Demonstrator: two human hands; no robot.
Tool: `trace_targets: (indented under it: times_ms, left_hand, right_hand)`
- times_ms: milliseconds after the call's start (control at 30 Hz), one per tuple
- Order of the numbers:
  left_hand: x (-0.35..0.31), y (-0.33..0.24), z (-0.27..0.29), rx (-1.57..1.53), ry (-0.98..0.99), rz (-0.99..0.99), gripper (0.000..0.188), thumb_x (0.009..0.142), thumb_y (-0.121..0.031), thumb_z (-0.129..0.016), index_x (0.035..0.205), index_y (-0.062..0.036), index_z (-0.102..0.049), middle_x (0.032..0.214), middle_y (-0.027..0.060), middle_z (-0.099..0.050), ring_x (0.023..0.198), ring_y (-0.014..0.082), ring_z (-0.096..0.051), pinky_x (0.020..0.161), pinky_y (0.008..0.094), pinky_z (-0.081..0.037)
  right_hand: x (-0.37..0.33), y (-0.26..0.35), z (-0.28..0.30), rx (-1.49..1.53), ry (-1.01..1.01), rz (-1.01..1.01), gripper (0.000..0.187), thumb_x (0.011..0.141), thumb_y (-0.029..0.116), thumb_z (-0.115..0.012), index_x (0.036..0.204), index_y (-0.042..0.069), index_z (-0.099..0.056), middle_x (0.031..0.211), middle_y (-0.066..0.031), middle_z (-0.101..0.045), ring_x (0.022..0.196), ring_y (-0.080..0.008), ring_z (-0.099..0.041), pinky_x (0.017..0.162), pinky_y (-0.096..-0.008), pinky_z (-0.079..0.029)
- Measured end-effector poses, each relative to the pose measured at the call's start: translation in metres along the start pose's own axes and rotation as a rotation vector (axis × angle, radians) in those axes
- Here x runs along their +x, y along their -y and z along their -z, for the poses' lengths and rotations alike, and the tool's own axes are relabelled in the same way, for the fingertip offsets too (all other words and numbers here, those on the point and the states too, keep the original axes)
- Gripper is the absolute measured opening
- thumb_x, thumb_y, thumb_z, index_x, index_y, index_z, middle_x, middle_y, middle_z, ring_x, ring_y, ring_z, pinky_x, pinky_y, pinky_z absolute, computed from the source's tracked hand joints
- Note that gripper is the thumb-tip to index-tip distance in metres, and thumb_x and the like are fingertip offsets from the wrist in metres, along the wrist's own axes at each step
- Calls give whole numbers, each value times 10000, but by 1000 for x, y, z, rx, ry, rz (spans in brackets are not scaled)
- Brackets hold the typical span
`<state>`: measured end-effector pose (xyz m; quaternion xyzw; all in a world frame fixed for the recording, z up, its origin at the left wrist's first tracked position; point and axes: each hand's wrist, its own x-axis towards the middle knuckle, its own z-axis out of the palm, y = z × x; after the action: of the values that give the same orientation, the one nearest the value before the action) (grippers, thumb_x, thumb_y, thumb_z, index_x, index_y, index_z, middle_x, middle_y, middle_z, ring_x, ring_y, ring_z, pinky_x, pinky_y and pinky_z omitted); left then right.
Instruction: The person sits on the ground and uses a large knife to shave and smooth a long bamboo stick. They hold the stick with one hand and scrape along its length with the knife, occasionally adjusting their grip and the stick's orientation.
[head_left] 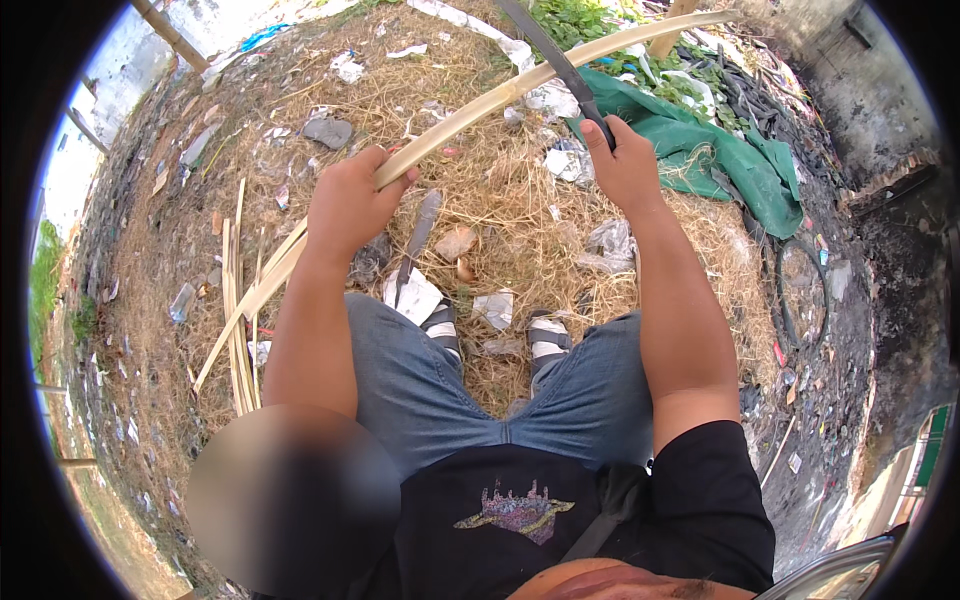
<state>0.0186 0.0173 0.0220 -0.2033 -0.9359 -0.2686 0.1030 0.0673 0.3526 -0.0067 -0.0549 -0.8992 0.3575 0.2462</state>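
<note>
My left hand (348, 205) is closed round a long, pale bamboo strip (470, 112). The strip slants from beside my left forearm up to the far right, bending slightly. In my right hand (625, 165) is the dark handle of a machete (545, 42), its blade pointing away and a little left. Blade and strip cross just beyond my right hand; whether they touch I cannot tell. Between my hands and feet, a second knife (422, 225) lies on the ground, partly over a white paper scrap (412, 298). Several narrow bamboo strips (236, 300) lie left of my left forearm.
Dry straw and scattered litter cover the ground (520, 230). A crumpled green sheet (715, 150) lies beyond my right hand, near leafy plants (575, 22). Towards the right are a black hoop (825, 290) and a stained wall (860, 90). A grey stone (328, 131) sits at the far left.
</note>
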Motion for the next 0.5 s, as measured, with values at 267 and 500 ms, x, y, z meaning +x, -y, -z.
trace_targets:
  times_ms: [267, 500]
  left_hand:
    - [-2, 0, -8, 2, -36, -44, 359, 867, -412, -749, 913, -58, -707, 686, 162, -661, 659, 359, -666, 618, 454, -504]
    - [-1, -2, -7, -63, 3, 12, 368, 858, -384, -772, 830, -37, -653, 646, 138, -628, 598, 294, -625, 589, 418, -467]
  right_hand:
    - [-19, 27, -16, -141, 155, 367, 455, 974, 456, -635, 848, 22, -584, 663, -168, -567, 591, -369, -500, 576, -423, -434]
    - [-12, 7, -6, -61, 112, 147, 461, 995, 465, -604, 873, 21, -593, 652, -158, -568, 589, -326, -547, 579, -417, -439]
